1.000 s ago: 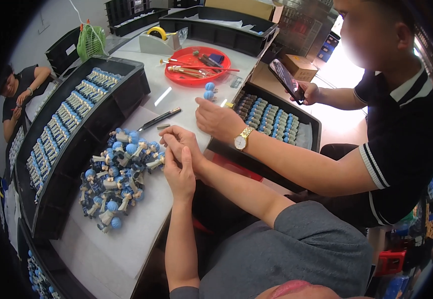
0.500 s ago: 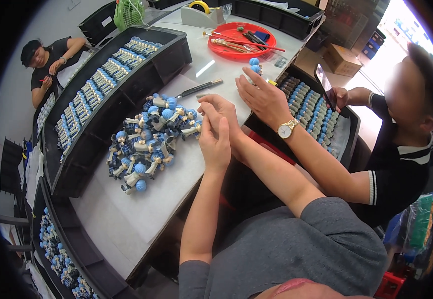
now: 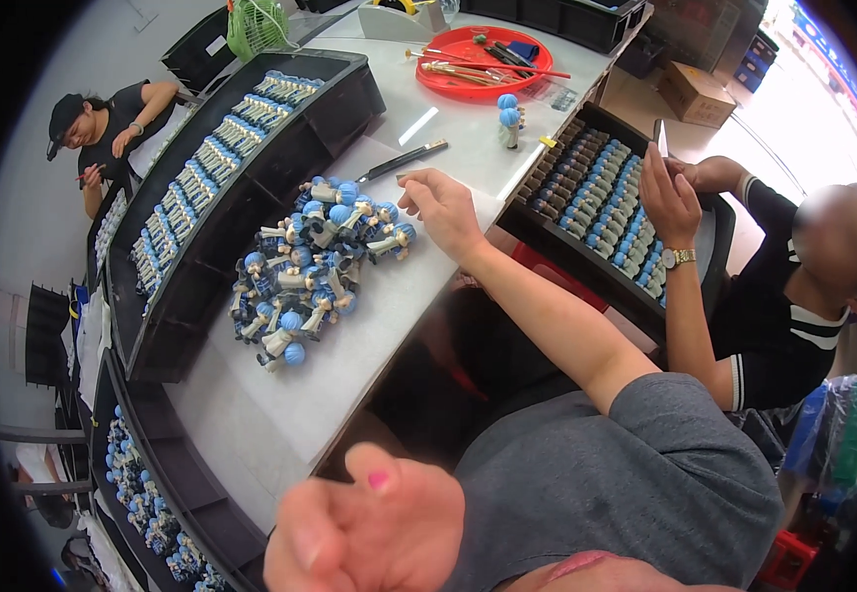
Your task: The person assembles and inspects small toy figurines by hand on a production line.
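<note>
Beside the figurine pile, the right hand rests open.

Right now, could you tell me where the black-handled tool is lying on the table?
In the head view, the black-handled tool lies on the white table, just beyond the right hand and the pile of blue-capped figures, nearer than the red tray.

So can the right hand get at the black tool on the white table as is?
Probably yes: the right hand lies just short of the black tool, with only bare table between them.
</note>
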`<state>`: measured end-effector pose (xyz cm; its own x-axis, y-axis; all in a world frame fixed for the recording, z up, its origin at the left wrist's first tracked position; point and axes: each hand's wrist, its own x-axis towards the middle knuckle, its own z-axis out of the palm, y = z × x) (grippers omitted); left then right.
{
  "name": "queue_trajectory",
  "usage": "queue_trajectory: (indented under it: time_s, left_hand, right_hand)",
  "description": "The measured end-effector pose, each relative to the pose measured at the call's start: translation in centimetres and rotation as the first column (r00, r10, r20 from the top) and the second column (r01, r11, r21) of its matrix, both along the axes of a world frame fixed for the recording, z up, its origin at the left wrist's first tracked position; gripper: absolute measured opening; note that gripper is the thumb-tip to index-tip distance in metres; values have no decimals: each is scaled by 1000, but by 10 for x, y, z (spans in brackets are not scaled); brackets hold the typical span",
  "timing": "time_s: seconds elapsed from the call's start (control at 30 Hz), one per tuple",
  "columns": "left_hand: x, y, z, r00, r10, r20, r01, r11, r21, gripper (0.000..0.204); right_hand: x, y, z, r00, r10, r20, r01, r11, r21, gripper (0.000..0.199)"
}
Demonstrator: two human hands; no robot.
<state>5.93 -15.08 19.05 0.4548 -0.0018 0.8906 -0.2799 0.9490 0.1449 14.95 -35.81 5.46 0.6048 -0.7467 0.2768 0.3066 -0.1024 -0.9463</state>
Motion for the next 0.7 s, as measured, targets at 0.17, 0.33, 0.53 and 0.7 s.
queue_trajectory:
  time_s: [0.17,0.33,0.53,0.7]
  left_hand:
    - [-4,16,12,945,-319,-71,326,914,240,25]
    - [-14,22,8,919,-376,-120,395,875,279,26]
    - [-15,25,1,955,-226,-190,267,937,226,21]
    - [-20,12,23,927,-185,-326,210,977,43,24]
  right_hand:
    - [-4,-7,-1,1000,-20,-8,20,1000,-5,22]
    - [1,-5,-2,1000,-24,19,24,1000,-10,20]
    - [1,-5,-4,999,-45,26,46,999,-21,19]
    - [0,0,1,999,-16,37,17,1000,-18,19]
